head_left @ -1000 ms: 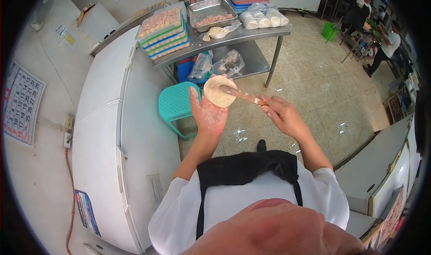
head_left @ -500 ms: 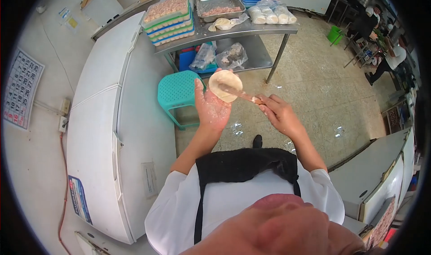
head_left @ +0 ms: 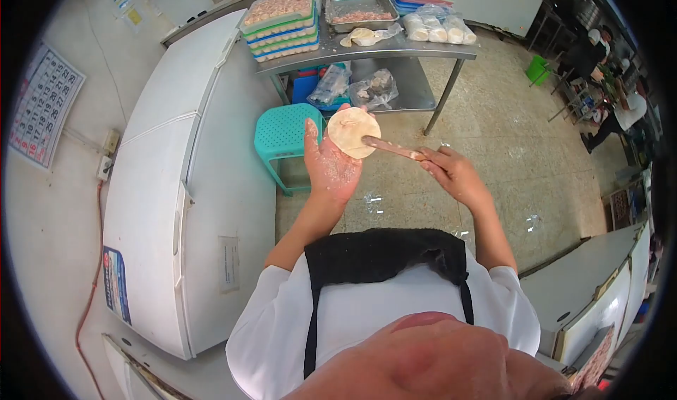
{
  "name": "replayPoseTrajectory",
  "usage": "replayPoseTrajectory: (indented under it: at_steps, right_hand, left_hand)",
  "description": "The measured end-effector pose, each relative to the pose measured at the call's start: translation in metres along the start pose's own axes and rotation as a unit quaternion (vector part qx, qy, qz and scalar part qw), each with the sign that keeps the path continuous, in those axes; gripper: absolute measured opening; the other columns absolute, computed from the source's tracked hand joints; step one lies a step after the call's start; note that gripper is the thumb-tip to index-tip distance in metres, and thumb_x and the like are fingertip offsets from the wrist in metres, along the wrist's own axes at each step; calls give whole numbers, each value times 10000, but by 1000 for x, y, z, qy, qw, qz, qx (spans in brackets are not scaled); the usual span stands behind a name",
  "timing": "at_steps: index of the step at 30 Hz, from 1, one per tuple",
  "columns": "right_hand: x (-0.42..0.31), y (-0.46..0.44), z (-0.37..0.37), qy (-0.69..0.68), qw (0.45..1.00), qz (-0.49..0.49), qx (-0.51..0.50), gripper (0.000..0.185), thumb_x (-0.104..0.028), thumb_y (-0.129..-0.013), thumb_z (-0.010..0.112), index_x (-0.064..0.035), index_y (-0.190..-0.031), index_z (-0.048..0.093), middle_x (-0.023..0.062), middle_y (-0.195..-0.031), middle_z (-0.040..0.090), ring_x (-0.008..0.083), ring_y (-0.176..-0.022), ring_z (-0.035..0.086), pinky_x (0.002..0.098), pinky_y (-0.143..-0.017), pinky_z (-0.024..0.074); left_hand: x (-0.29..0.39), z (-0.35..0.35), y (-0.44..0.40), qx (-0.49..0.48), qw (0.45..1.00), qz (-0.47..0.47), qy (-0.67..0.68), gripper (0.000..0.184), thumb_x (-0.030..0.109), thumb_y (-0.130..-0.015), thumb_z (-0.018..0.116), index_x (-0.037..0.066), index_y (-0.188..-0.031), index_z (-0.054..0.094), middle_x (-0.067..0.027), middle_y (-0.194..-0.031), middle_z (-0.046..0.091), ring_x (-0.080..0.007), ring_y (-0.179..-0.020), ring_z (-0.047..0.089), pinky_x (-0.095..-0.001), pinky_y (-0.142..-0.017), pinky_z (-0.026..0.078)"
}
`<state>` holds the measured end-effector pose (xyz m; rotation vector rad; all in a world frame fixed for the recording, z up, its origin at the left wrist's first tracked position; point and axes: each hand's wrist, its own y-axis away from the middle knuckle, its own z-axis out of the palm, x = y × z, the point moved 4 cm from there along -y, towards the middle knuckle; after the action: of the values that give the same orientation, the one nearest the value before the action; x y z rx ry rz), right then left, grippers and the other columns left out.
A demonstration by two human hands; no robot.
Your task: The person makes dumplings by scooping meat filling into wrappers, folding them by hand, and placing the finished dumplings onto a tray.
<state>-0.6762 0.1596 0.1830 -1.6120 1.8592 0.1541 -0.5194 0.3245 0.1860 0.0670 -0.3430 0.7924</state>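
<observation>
Head view, our only one: we record the dough disc [head_left: 353, 133] lying flat on the fingers of the left hand [head_left: 333, 171], out in front of the body. The left hand is nearer to it, directly underneath and touching; its palm is spread and turned up, speckled white, with the thumb standing apart from the disc on the left side. The fingers under the dough are mostly hidden, so we cannot tell how far they curl. The right hand [head_left: 457, 176] is closed around the near end of a flat stick [head_left: 395, 148] and stays clear of the disc. From this hand, the disc lies to the left and slightly farther from the body. The stick's long axis follows that same line, slanting gently away from us, and its tip overlaps the disc's right-hand part, inside the rim. We judge this overlap of tip and rim to be the relation that governs; whether the tip presses or only skims, we cannot tell. Beyond the hands we note a metal table [head_left: 416, 47] and, nearer the left hand, a green stool [head_left: 285, 126].
</observation>
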Motion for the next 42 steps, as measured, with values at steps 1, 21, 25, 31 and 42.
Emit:
replayPoseTrajectory:
  at_steps: [1, 21, 25, 31, 42]
  right_hand:
    - [0, 5, -14, 19, 1000, 5, 2, 288, -210, -927, 604, -75, -1178, 643, 138, -833, 582, 319, -715, 599, 403, -637, 479]
    - [42, 102, -66, -95, 995, -4, 23, 283, -108, -932, 598, 8, -1190, 612, 118, -764, 532, 217, -656, 518, 312, -612, 434]
    - [40, 116, -62, -100, 995, 3, 0, 283, -115, -939, 592, 7, -1194, 609, 114, -762, 531, 215, -654, 518, 313, -612, 433]
    - [25, 142, -75, -102, 995, 6, 10, 293, -122, -938, 590, 5, -1202, 603, 118, -756, 521, 222, -653, 519, 322, -612, 431]
    - [-11, 181, -57, -63, 997, 37, 1, 280, -145, -931, 600, -15, -1178, 625, 127, -771, 550, 241, -671, 528, 334, -626, 441]
  left_hand:
    - [-3, 3, 2, 3, 1000, 12, -1, 710, 583, -954, 391, -7, -1349, 401, -224, -1353, 473, -376, -1274, 447, -467, -1098, 336]
    - [-133, 34, 78, 89, 995, 10, -41, 742, 602, -952, 371, -7, -1376, 398, -170, -1372, 479, -274, -1290, 450, -410, -1100, 328]
    - [-133, 37, 96, 103, 994, 13, -38, 751, 609, -948, 376, -8, -1375, 400, -169, -1375, 478, -274, -1290, 450, -411, -1099, 328]
    - [-133, 42, 117, 93, 995, 12, -36, 737, 597, -945, 402, -3, -1374, 399, -180, -1382, 470, -287, -1292, 449, -418, -1103, 328]
    - [-101, 27, 171, 41, 998, -41, 23, 740, 599, -941, 401, -7, -1365, 388, -222, -1390, 437, -338, -1321, 409, -462, -1119, 311]
